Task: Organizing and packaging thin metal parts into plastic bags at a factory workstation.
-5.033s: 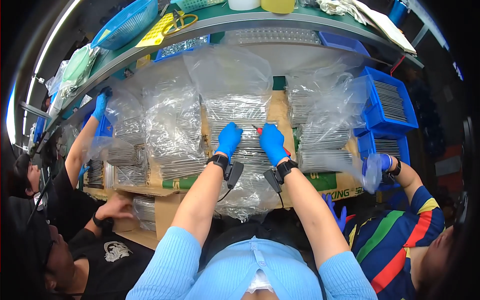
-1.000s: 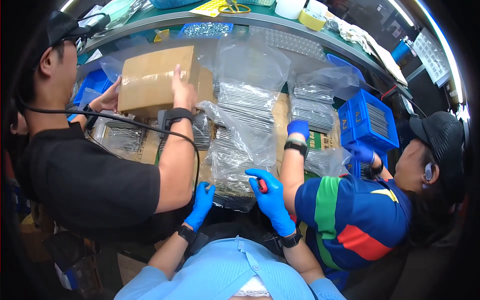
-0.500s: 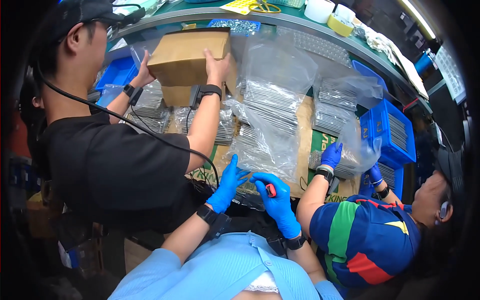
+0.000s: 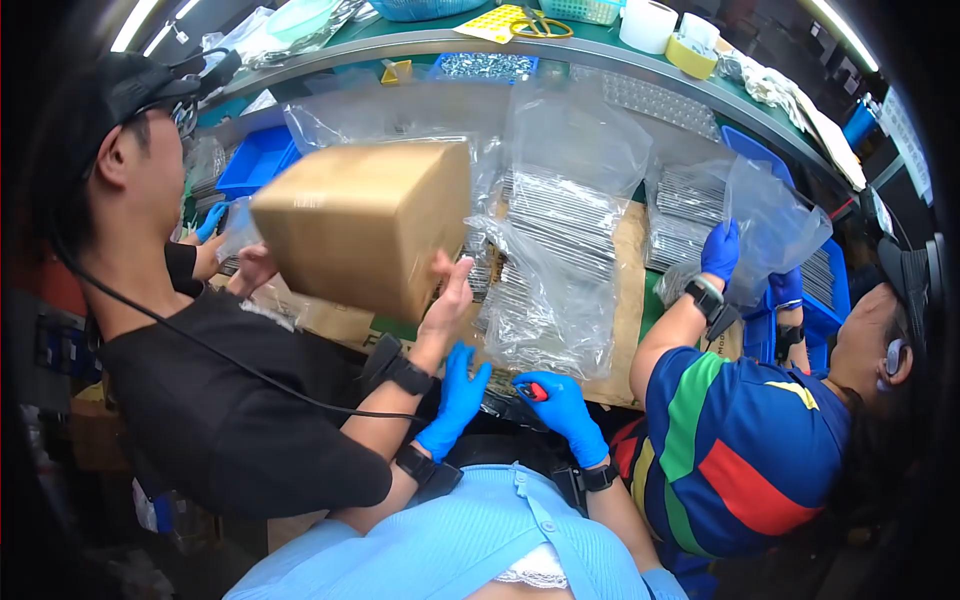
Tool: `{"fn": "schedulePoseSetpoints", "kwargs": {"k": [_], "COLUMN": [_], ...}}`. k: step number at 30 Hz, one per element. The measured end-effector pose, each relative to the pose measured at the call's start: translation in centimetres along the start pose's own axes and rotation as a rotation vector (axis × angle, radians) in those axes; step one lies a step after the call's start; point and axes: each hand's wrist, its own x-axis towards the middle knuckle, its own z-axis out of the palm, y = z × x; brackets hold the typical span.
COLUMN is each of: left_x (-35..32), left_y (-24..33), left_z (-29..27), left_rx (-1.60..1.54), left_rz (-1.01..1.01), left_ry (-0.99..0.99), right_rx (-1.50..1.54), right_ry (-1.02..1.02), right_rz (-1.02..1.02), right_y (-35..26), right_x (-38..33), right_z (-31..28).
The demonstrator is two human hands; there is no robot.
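Two blue-gloved hands are mine at the lower middle of the head view, and both are at the near edge of the clear plastic bag of metal strips (image 4: 560,290) that lies in front of me on a sheet of brown cardboard (image 4: 630,290). My right hand (image 4: 562,405) has its fingers curled around a small red tool (image 4: 536,391), so I judge it is grasping that tool just under the bag's lower edge. My left hand (image 4: 455,398) is stretched out with the fingers released and straight, close to the bag's lower left corner; if it touches the plastic I cannot tell. I judge the step in hand is the handling of this bag at its near edge with the tool. The next move calls for a firm hold of the loose plastic by the left hand, because the film is slack and wrinkled and it can slip. At my left a person in a black shirt lifts a brown cardboard box (image 4: 362,225) over the bench with bare hands, very near to my left hand, so care is needed there. At my right a person in a striped shirt holds up another clear bag (image 4: 770,225) with blue gloves. The green bench (image 4: 700,85) also carries blue bins (image 4: 250,160), tape rolls (image 4: 648,22) and more bagged metal parts.
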Motion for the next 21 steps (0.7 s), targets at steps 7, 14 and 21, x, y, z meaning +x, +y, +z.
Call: {"fn": "schedulePoseSetpoints", "kwargs": {"k": [7, 14, 21], "left_x": [1.0, 1.5, 6.9], "left_y": [-0.3, -0.1, 3.7], "left_z": [-4.1, -6.3, -7.5], "left_rx": [-0.212, -0.189, -0.242], "left_rz": [-0.22, -0.236, -0.275], "left_ry": [-0.204, -0.18, -0.24], "right_rx": [0.01, 0.184, 0.135], "right_ry": [0.02, 0.033, -0.09], "right_rz": [0.034, 0.256, 0.097], "right_y": [-0.2, -2.5, -2.2], "right_x": [2.4, 6.9, 10.7], "right_z": [1.8, 3.4, 5.2]}}
